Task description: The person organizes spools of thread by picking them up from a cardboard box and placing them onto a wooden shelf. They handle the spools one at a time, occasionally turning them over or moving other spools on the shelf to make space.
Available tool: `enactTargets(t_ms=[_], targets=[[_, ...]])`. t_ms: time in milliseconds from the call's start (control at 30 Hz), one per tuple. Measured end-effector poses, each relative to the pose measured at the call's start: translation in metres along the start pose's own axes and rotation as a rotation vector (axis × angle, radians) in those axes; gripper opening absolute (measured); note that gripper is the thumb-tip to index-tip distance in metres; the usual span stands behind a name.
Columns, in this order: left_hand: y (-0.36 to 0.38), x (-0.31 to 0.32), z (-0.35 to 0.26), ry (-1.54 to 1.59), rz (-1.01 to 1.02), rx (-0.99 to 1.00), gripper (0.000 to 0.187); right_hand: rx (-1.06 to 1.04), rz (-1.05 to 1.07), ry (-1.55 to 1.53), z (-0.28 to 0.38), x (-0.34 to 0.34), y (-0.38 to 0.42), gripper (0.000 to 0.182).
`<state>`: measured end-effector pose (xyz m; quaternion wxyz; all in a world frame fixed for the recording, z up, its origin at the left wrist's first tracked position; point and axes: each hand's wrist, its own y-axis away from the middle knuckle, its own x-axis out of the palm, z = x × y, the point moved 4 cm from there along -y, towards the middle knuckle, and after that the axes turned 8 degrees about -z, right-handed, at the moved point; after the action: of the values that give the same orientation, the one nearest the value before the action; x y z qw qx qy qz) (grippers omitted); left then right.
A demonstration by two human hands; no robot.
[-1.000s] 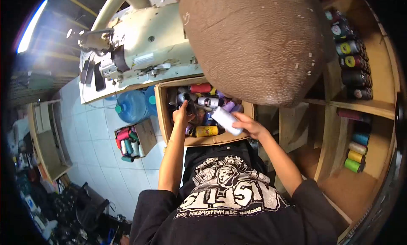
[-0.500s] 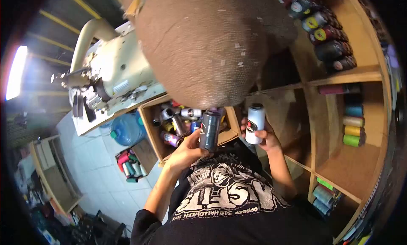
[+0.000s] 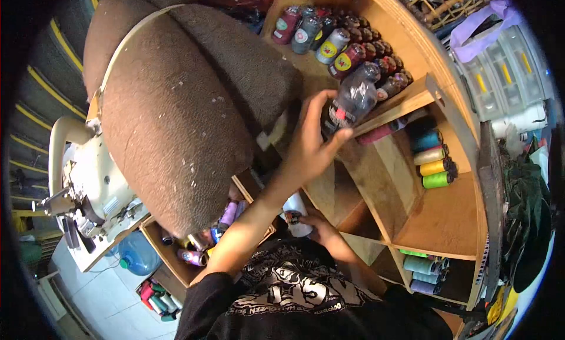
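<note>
My left hand [image 3: 312, 134] is closed around a dark thread spool [image 3: 358, 93] with a black-and-red label, its plastic wrap shining. It holds the spool tilted in front of the upper shelf [image 3: 400, 107], close to rows of wrapped thread spools [image 3: 332, 45]. Lower down, near my shirt, my right hand [image 3: 323, 229] grips a white thread spool [image 3: 296, 213] with a dark label. My left forearm crosses in front of a wooden box [image 3: 170, 255] of mixed thread spools, hiding part of it.
Large brown textured material [image 3: 170, 110] hangs over the box and the sewing machine [image 3: 97, 169]. Coloured spools [image 3: 435, 166] lie in a shelf compartment at right. A blue water jug [image 3: 138, 253] and more spools [image 3: 158, 302] are low at left. Clear plastic drawers [image 3: 503, 75] stand upper right.
My left hand has carried the dark spool up and right, from above the box to the upper shelf. My right hand keeps the white spool, now lower and left in view. The view has turned rightward.
</note>
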<state>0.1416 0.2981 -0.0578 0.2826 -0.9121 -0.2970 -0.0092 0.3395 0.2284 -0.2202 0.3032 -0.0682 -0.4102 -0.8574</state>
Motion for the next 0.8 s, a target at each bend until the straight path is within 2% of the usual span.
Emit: enactTargets(t_ms=[33, 133, 167, 200, 233, 333, 367, 467, 567, 667, 767, 800], targets=[[-0.013, 0.010, 0.014, -0.004, -0.002, 0.011, 0.062, 0.014, 0.066, 0.044, -0.005, -0.012, -0.003, 0.048], [-0.039, 0.040, 0.052, -0.092, 0.010, 0.055, 0.057, 0.003, 0.080, 0.037, -0.009, -0.036, -0.004, 0.048], [-0.043, 0.051, 0.064, -0.171, 0.029, 0.078, 0.057, 0.117, -0.029, 0.021, -0.013, -0.045, -0.005, 0.048], [-0.045, 0.061, 0.078, -0.251, 0.046, 0.103, 0.056, 0.090, -0.051, 0.027, -0.005, -0.045, -0.005, 0.050], [-0.045, 0.069, 0.089, -0.166, 0.036, 0.140, 0.056, 0.063, -0.074, 0.030, 0.005, -0.039, -0.001, 0.052], [-0.046, 0.095, 0.117, -0.134, 0.110, 0.094, 0.057, -0.018, -0.114, 0.033, 0.030, -0.023, 0.005, 0.051], [-0.046, 0.102, 0.122, -0.057, 0.070, 0.071, 0.053, -0.014, -0.113, 0.046, 0.032, -0.025, 0.004, 0.051], [-0.048, 0.107, 0.120, -0.256, 0.025, 0.050, 0.049, -0.015, -0.082, 0.011, 0.034, -0.027, 0.000, 0.052], [-0.051, 0.103, 0.116, -0.324, 0.092, -0.071, 0.044, -0.017, -0.049, -0.032, 0.025, -0.030, -0.008, 0.055], [-0.054, 0.105, 0.124, -0.344, 0.234, -0.018, 0.041, -0.005, -0.068, -0.023, 0.015, -0.033, -0.015, 0.057], [-0.057, 0.095, 0.121, -0.141, 0.236, 0.249, 0.034, -0.006, -0.112, 0.022, 0.023, -0.019, -0.009, 0.057], [-0.057, 0.096, 0.122, -0.191, 0.235, 0.191, 0.032, -0.011, -0.127, 0.040, 0.028, -0.014, -0.008, 0.056]])
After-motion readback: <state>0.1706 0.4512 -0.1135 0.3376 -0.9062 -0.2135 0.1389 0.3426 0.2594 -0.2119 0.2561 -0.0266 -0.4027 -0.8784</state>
